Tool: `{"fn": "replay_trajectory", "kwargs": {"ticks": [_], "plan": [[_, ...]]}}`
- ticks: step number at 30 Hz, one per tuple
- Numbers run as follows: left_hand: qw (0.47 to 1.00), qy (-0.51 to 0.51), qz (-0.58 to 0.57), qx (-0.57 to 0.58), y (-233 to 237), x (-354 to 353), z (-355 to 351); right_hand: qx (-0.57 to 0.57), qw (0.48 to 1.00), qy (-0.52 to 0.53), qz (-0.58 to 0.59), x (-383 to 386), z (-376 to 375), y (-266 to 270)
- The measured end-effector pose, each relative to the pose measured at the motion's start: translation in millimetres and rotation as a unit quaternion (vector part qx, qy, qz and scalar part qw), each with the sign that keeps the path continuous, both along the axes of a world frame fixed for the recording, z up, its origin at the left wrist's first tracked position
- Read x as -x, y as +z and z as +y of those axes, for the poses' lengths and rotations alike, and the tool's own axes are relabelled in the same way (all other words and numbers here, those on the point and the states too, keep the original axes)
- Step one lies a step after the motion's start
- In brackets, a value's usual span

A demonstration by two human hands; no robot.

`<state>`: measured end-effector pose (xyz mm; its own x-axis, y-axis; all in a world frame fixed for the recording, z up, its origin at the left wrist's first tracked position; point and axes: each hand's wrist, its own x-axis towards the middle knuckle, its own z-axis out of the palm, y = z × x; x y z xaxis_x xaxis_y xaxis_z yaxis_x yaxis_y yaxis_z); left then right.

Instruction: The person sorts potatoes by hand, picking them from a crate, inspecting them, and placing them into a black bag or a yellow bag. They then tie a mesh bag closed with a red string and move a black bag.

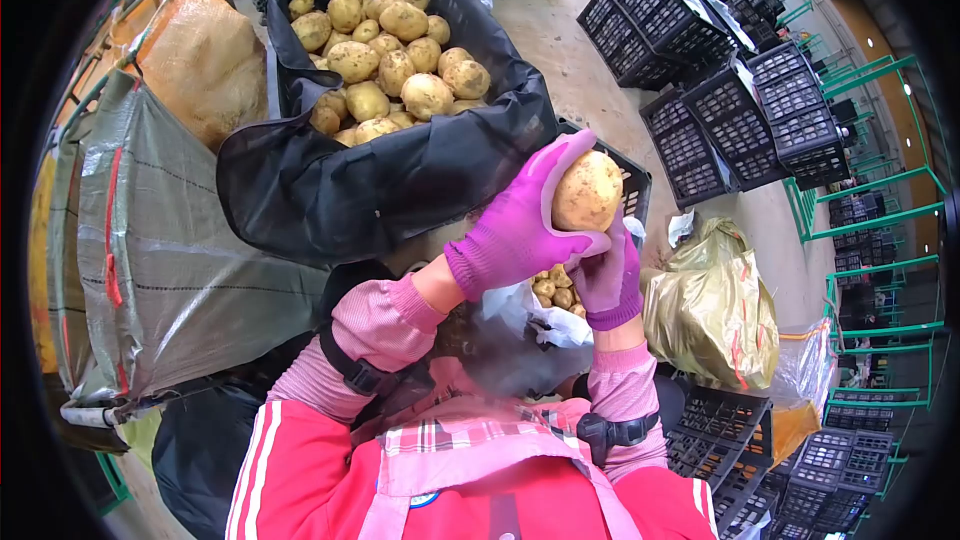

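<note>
A large pale-yellow potato [587,192] with a few dirt specks is held up in front of me. My left hand [525,215], in a purple-pink knit glove, is closed around its left side, thumb below and fingers over the top. Gloved the same way, my right hand [610,275] has its fingers curled against the potato's lower right side; the left thumb and the potato partly hide them. Beyond my left hand stands a crate lined with black cloth [370,190], holding many potatoes [395,70]. Smaller potatoes [558,290] lie in white plastic below my hands.
A black crate [640,180] sits just behind the held potato. Gold plastic sacks [710,310] stand at the right, with stacked black crates [740,120] farther off. On the left are a large grey-green sack [190,250] and an orange mesh sack [200,60].
</note>
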<state>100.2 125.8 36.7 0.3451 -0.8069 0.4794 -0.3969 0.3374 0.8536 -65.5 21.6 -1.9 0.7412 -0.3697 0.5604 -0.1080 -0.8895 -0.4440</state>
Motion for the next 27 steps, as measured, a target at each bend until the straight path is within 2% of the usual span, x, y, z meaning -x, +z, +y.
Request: {"fn": "replay_trajectory", "kwargs": {"ticks": [1,3,5,6,7,8,13,17,20,22,23,25,27], "plan": [[0.997,-0.043,0.056,0.017,-1.3,0.6,-1.8,0.037,0.999,-0.018,-0.006,1.2,0.1,0.4],[0.996,-0.057,0.068,0.032,-5.6,1.0,-3.8,0.109,0.992,-0.053,-0.019,-3.1,8.4,9.9],[0.992,-0.082,0.090,0.038,-7.1,-0.6,-3.8,-0.022,0.995,0.015,-0.094,-19.9,6.3,31.1],[0.989,-0.098,0.108,0.036,-6.9,-1.8,-3.0,-0.198,0.974,0.016,-0.111,-20.3,10.0,40.3],[0.985,-0.114,0.126,0.035,-6.7,-2.7,-1.7,-0.369,0.921,0.018,-0.125,-22.2,16.4,53.2],[0.987,-0.110,0.114,0.038,-6.1,-3.0,-0.7,-0.414,0.901,0.033,-0.125,-25.9,30.1,70.5],[0.986,-0.122,0.102,0.048,0.1,-4.2,3.8,-0.396,0.905,0.044,-0.150,-24.5,26.6,62.0],[0.955,-0.170,0.237,0.058,-4.2,-2.3,4.6,-0.410,0.891,0.068,-0.183,-25.1,24.9,54.4],[0.880,-0.247,0.403,0.047,-4.1,3.3,2.7,-0.307,0.936,0.037,-0.168,-19.0,22.2,51.3],[0.893,-0.246,0.376,0.019,-12.4,0.1,-5.3,-0.293,0.936,0.024,-0.193,-13.9,27.1,49.9],[0.881,-0.243,0.407,-0.001,-1.1,4.0,-0.4,-0.297,0.929,0.036,-0.219,-12.6,25.8,42.7],[0.877,-0.254,0.406,-0.035,10.9,12.7,4.1,-0.204,0.962,-0.019,-0.183,-1.3,32.1,49.2],[0.863,-0.270,0.424,-0.052,5.3,21.4,0.3,-0.195,0.964,-0.060,-0.168,10.4,40.2,49.2]]}}
